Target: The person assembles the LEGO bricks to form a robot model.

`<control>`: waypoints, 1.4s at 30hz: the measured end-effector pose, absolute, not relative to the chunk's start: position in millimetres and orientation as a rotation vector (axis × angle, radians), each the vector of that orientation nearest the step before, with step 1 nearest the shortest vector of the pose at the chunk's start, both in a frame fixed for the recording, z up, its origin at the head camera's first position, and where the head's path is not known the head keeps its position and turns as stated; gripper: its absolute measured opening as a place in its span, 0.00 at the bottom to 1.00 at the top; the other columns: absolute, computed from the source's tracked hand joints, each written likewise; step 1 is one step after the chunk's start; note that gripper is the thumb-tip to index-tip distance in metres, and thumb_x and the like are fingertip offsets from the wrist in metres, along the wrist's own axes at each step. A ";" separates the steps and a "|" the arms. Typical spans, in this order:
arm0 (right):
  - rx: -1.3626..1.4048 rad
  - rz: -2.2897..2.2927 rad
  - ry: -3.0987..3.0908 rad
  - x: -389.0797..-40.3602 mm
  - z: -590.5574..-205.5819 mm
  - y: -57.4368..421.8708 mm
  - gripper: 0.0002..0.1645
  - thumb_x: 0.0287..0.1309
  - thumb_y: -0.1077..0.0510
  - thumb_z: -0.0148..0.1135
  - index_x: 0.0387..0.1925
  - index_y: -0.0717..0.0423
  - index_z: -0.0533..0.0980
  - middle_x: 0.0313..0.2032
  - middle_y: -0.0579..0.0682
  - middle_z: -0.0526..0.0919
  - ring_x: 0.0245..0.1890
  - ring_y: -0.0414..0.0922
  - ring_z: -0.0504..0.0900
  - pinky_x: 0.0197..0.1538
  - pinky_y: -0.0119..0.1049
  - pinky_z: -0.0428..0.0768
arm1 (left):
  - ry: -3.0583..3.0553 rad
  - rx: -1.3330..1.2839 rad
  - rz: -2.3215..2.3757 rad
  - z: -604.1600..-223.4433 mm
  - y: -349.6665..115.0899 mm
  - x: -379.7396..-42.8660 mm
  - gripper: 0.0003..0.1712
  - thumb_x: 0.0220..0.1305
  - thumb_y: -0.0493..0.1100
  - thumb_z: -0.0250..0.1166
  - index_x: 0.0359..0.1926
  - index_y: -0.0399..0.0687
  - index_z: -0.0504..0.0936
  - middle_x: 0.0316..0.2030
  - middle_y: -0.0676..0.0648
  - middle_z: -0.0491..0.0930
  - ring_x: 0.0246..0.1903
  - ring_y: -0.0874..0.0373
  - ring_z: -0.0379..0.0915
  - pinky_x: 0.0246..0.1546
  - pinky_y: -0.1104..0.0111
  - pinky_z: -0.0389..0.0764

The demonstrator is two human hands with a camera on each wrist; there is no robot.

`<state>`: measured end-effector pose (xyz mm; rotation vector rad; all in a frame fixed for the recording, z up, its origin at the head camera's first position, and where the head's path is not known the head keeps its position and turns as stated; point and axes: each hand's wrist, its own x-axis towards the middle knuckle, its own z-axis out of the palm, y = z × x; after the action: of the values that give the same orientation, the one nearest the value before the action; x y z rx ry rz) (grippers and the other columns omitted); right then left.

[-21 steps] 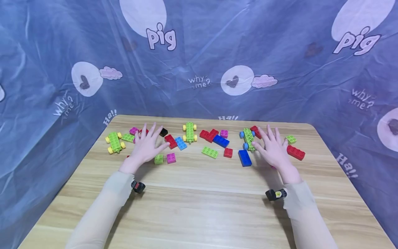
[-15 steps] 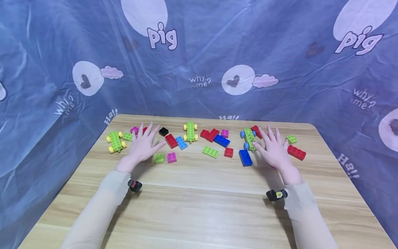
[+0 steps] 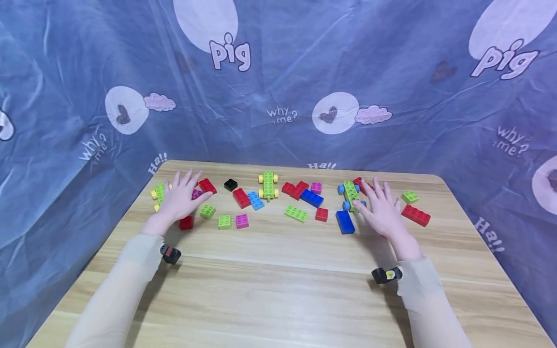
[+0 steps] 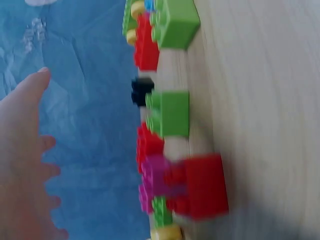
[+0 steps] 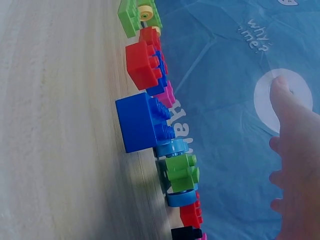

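Observation:
My left hand (image 3: 176, 200) hovers with fingers spread at the left of the table, overlapping a green wheeled base with yellow wheels (image 3: 159, 193). A red brick (image 3: 186, 223) and a green brick (image 3: 208, 211) lie beside it. In the left wrist view the hand (image 4: 20, 160) holds nothing and stands apart from the bricks. My right hand (image 3: 385, 217), fingers also spread, is beside a green wheeled base with blue wheels (image 3: 350, 193) and a blue brick (image 3: 345, 222). In the right wrist view its palm (image 5: 302, 155) holds nothing.
Between the hands lie another yellow-wheeled base (image 3: 268, 185), a light blue brick (image 3: 256, 200), a flat green brick (image 3: 296, 213) and a small red brick (image 3: 321, 214). A long red brick (image 3: 416, 215) lies at the right. A blue printed cloth (image 3: 278, 135) hangs behind the wooden table (image 3: 278, 299).
My left hand has moved left, uncovering red, magenta and green bricks and now covering part of the left wheeled base. My right hand stays about where it was.

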<state>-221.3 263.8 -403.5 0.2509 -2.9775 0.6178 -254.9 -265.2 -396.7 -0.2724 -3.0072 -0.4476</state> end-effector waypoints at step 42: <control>0.432 1.060 -2.524 -232.7 -435.5 263.1 0.33 0.67 0.58 0.56 0.66 0.72 0.58 0.62 0.73 0.65 0.62 0.67 0.64 0.62 0.66 0.60 | -2.932 -0.188 -0.760 -412.3 -375.2 -256.2 0.55 0.56 0.54 0.69 0.71 0.29 0.50 0.67 0.24 0.54 0.66 0.26 0.47 0.63 0.35 0.51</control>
<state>-232.7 263.1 -435.5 0.4318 -2.5238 1.0605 -256.2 -375.2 -412.3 -0.1881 -2.9325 -0.7601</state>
